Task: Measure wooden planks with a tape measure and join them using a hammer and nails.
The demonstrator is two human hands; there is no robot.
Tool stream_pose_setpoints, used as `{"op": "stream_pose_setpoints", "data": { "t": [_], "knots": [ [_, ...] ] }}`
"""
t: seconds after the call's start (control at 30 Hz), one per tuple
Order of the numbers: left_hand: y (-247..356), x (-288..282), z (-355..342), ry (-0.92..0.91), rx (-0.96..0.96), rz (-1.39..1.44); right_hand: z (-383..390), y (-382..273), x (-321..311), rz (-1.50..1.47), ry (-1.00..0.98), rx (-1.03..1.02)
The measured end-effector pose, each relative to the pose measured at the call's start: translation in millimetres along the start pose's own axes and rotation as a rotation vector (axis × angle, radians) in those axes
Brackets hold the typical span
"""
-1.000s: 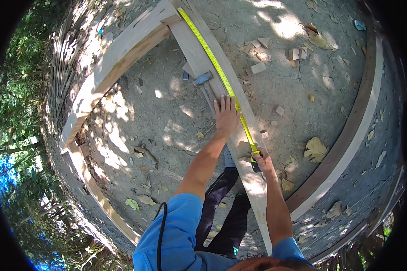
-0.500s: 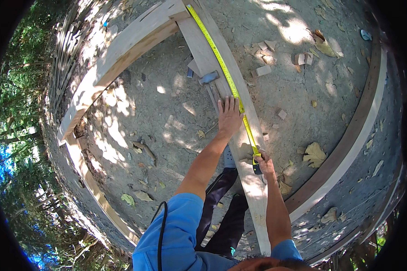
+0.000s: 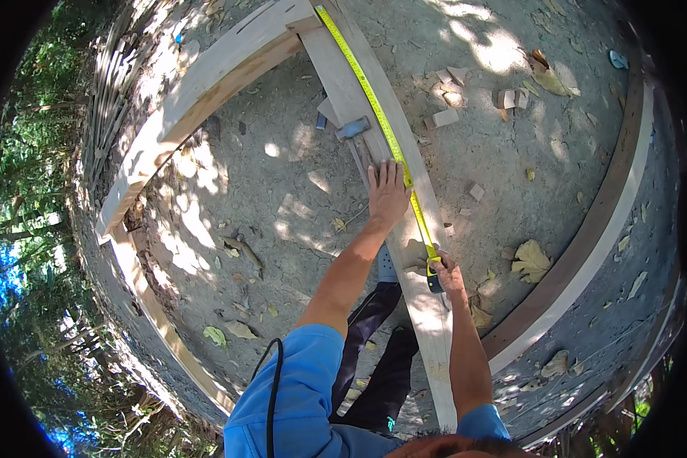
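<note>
A long pale wooden beam (image 3: 427, 305) runs from the far middle down toward me. Along its top lies the yellow blade of a tape measure (image 3: 368, 88), drawn out to the far joint. My left hand (image 3: 389, 200) rests flat on the beam, fingers stretched out and touching the blade. Nearer to me, my right hand (image 3: 449, 273) is closed round the black and yellow tape measure case (image 3: 434, 281). Beyond my left hand, a hammer (image 3: 353, 128) with a blue-grey head lies at the beam's left edge.
A thick timber (image 3: 198, 84) joins the beam's far end and bends off left to another timber (image 3: 168, 320). A dark and white beam (image 3: 572, 282) curves along the right. Wood offcuts (image 3: 443, 118) and dry leaves (image 3: 530, 261) litter the ground. Stacked sticks (image 3: 114, 99) lie far left.
Almost nothing differs. Both hands keep their places on the tape measure and beam, with only a very slight shift of the view.
</note>
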State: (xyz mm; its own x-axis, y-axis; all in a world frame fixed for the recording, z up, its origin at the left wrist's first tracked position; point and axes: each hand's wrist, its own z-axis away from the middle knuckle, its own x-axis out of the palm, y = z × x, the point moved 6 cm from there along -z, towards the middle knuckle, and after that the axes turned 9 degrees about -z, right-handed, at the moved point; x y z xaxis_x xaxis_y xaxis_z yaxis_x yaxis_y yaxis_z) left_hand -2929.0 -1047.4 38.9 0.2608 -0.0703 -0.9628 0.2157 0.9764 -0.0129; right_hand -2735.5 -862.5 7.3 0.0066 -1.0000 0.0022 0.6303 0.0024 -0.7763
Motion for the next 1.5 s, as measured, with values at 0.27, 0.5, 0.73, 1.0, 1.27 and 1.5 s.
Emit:
{"op": "stream_pose_setpoints", "data": {
  "t": [0.27,0.5,0.73,1.0,1.27,1.5],
  "knots": [
    [2,-2,-1,0.000,-0.001,-0.022,-2,5,2,-0.039,-0.039,0.090],
    [5,0,-6,-0.027,0.054,-0.173,-2,16,-1,0.046,0.033,0.182],
    [13,11,-7,-0.152,0.080,-0.283,9,12,-8,0.028,0.007,0.324],
    [7,29,-15,-0.137,0.116,-0.459,195,166,-98,0.171,0.132,0.540],
    [-7,43,-24,-0.026,0.224,-0.529,451,326,-216,0.383,0.417,1.181],
    [-21,57,-39,-0.056,0.388,-0.586,457,364,-218,0.374,0.516,1.229]
  ]
}}
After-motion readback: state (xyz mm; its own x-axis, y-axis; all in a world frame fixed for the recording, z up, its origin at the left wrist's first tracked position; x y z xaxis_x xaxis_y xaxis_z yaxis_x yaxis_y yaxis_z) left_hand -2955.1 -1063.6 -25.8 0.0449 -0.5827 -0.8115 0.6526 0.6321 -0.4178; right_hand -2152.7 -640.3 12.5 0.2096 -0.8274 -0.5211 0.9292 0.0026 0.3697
